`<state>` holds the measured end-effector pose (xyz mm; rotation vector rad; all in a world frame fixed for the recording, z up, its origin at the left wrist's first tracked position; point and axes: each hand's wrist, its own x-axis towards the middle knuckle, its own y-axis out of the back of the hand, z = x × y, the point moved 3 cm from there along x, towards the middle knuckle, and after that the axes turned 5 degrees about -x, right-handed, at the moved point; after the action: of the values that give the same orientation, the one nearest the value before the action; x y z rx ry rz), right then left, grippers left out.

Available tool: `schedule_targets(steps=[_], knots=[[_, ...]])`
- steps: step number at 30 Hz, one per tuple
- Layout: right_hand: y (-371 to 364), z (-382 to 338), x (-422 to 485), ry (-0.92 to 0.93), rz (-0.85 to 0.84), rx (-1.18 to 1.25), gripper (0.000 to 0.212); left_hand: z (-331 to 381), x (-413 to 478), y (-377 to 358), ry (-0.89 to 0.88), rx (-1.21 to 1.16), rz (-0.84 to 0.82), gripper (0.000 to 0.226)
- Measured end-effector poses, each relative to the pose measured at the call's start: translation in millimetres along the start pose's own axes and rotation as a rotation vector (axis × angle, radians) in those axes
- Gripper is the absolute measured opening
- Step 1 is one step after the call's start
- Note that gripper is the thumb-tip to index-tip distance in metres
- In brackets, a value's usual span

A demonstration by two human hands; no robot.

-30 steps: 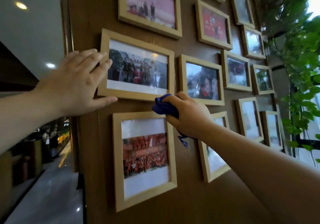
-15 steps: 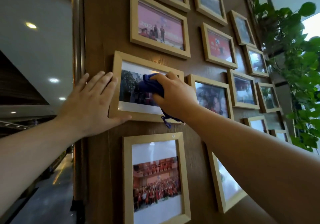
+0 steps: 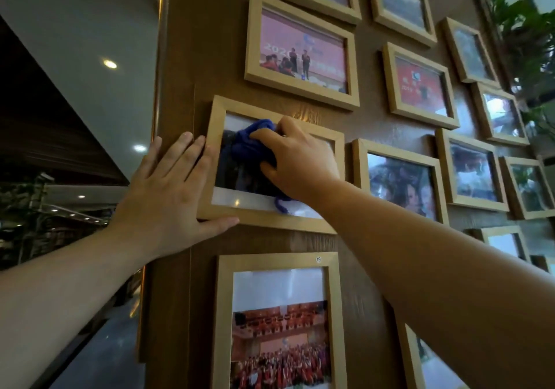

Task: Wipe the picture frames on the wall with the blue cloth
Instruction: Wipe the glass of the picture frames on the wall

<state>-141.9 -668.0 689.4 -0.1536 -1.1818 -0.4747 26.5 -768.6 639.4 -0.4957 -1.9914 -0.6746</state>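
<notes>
A brown wall carries several light wooden picture frames. My right hand (image 3: pixel 295 160) presses a bunched blue cloth (image 3: pixel 249 142) against the glass of the left-middle frame (image 3: pixel 216 118), over the upper left of its photo. A tail of the cloth hangs below my wrist. My left hand (image 3: pixel 171 190) lies flat with fingers spread on that frame's left edge and lower left corner, thumb along its bottom rail. Below hangs a tall frame (image 3: pixel 279 261) with a group photo. Above it is a frame (image 3: pixel 300 49) with a pink photo.
More frames (image 3: pixel 420 88) fill the wall to the right. Green plant leaves (image 3: pixel 528 34) hang at the far right. The wall's left edge (image 3: pixel 159 88) has a metal strip, beyond which an open hall with ceiling lights drops away.
My right hand rose from below the left-middle frame onto its glass and slid the cloth left and up. My left hand stayed on the frame's left edge. The view tilted upward.
</notes>
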Motion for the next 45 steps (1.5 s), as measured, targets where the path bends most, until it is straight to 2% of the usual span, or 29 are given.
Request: schedule_targets(steps=[6,10,13,19,23,26,31,40,45], knots=[[-0.2,64.4,-38.3,-0.197,-0.035,-0.155,0.041,1.7,1.0,-3.6,0.025,0.041,-0.004,0.111],[-3.0,64.1,-37.0,-0.235,-0.059,-0.156,0.041,1.5,1.0,-2.9,0.036,0.054,0.003,0.111],[-2.8,39.5,-29.2,-0.181,-0.03,-0.079,0.043,2.2,0.9,-2.7,0.031,0.053,-0.001,0.11],[-0.6,-35.9,-13.3,0.086,-0.02,0.011,0.045,1.7,0.2,-2.9,0.024,0.041,0.019,0.11],[1.9,-20.5,-24.7,0.156,-0.074,-0.007,0.043,2.0,1.4,-3.4,0.027,0.044,0.012,0.11],[3.5,13.3,-49.1,0.157,-0.137,-0.09,0.042,1.4,0.3,-3.6,0.038,0.057,0.016,0.112],[1.2,44.5,-72.2,0.03,-0.184,-0.137,0.038,3.9,1.4,-2.2,0.043,0.069,0.007,0.119],[11.6,-55.9,-27.9,0.155,-0.14,0.047,0.044,4.9,0.7,-0.8,0.029,0.033,0.021,0.116],[11.1,-44.7,-39.2,0.193,-0.195,0.04,0.04,4.4,-0.2,-0.7,0.027,0.037,0.026,0.118]])
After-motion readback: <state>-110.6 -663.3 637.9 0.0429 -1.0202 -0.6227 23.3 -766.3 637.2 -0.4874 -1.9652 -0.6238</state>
